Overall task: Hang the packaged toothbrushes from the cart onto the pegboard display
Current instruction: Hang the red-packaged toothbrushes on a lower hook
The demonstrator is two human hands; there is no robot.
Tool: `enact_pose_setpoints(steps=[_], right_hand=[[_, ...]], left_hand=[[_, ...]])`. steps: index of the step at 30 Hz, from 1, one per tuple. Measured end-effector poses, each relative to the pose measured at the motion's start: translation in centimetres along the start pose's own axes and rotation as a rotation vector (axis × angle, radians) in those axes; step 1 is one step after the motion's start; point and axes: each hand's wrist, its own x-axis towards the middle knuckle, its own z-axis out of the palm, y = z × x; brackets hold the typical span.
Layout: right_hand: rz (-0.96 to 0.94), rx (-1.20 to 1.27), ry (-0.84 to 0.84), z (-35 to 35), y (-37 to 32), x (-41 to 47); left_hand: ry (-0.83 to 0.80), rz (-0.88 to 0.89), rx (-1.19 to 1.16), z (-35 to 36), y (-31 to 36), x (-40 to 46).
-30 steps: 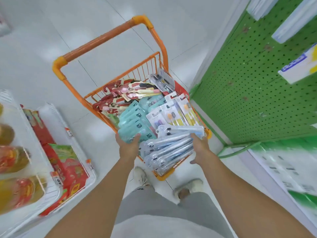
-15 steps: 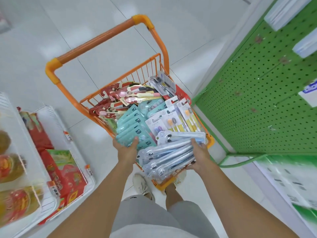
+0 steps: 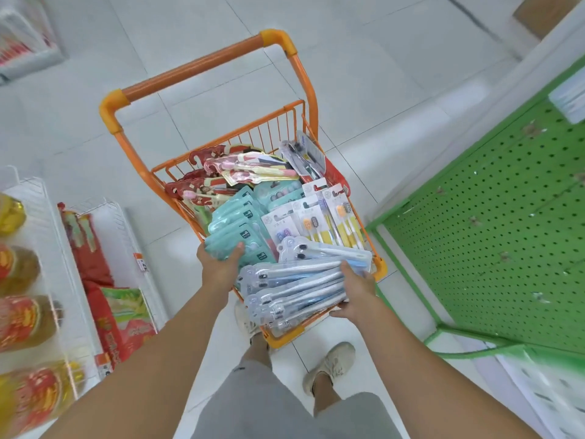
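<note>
The right hand's (image 3: 356,288) fingers (image 3: 346,269) curl over the far edge of a fanned stack of clear toothbrush packs (image 3: 294,288), with the thumb under the near edge, so the stack is clamped between them. The stack lies across the near end of the orange cart (image 3: 304,112), its hang tabs pointing toward the left hand (image 3: 218,266). That hand's fingers wrap around the near-left corner of the cart's rim, and the thumb (image 3: 235,250) presses on top of a pile of teal packs (image 3: 234,226); the fingertips are hidden under the pile, so how far they curl cannot be told.

Further into the cart, beside the teal pile, stand white-carded packs (image 3: 311,215) with yellow and purple brushes. Behind those, toward the cart's handle, lie red and pink packs (image 3: 228,174) and one clear pack with dark brushes (image 3: 304,156) leaning against the far right corner.

To the right of the cart stands the green pegboard display (image 3: 493,229), with one white package (image 3: 568,99) hanging near its top edge. To the left of the cart is a white wire shelf (image 3: 126,229) carrying red bags (image 3: 91,248) and bottles of yellow oil (image 3: 22,318). Below the cart, on the tiled floor, are the person's grey shorts and pale shoes (image 3: 332,362).
</note>
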Motion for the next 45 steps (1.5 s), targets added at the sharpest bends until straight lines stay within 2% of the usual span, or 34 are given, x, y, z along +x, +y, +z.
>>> enact_pose_setpoints(steps=[6,8,10,11,12,14,16,19,21,22,24,26,29,32,35,37,41,43,45], right_hand=[[-0.006,-0.001,0.086,5.0,-1.4,0.2],[-0.077,-0.075,0.173,6.2,-2.4,-0.2],[-0.337,-0.271,0.319,7.1,-4.2,-1.2],[-0.509,-0.377,0.354,7.8,-5.6,-1.8],[-0.682,-0.465,0.354,8.6,-7.4,-2.7],[-0.952,-0.650,0.299,10.9,-11.9,-3.7],[-1.064,-0.837,0.259,14.0,-16.7,-3.0],[-1.148,-1.090,0.268,18.7,-21.3,-2.1],[-1.287,-1.220,0.172,21.8,-21.9,-2.0],[-1.338,-1.272,0.053,23.6,-21.7,-2.1],[-1.322,-1.370,-0.216,27.2,-20.5,-1.9],[-1.285,-1.491,-0.315,30.5,-19.4,-0.8],[-1.232,-1.637,-0.241,33.4,-18.9,1.2],[-1.251,-1.696,-0.170,34.3,-19.1,2.0],[-1.318,-1.773,-0.210,33.8,-19.4,1.7],[-1.364,-1.715,-0.277,33.3,-19.4,0.9],[-1.448,-1.270,-0.406,32.4,-19.7,-3.1],[-1.515,-1.087,-0.371,31.5,-19.9,-4.8],[-1.470,-0.917,-0.332,30.1,-19.9,-5.9]], left_hand=[[-0.015,0.003,0.058,-1.5,2.7,3.9],[-0.046,-0.012,0.088,-2.0,3.9,4.6],[-0.033,-0.021,0.176,-2.6,5.6,4.8],[0.023,0.005,0.254,-3.1,6.6,5.1],[0.101,0.086,0.338,-3.5,7.9,5.4],[0.190,0.383,0.438,-4.0,11.0,6.1],[0.100,0.567,0.478,-4.0,14.0,7.2],[-0.102,0.485,0.492,-3.0,17.2,9.5],[-0.079,0.465,0.507,-2.3,18.3,11.1],[-0.027,0.493,0.519,-2.1,18.7,12.0],[0.089,0.529,0.550,-2.2,19.3,13.4],[0.165,0.516,0.602,-2.9,19.9,14.6],[0.145,0.489,0.713,-4.2,19.7,16.4],[0.084,0.583,0.901,-5.9,19.0,17.1],[0.098,0.667,1.060,-6.8,18.6,16.9],[0.155,0.654,1.097,-7.1,18.6,16.8],[0.202,0.575,1.045,-7.2,18.9,17.2],[0.193,0.555,1.010,-7.2,18.9,17.7],[0.176,0.570,1.031,-7.3,18.8,18.0]])
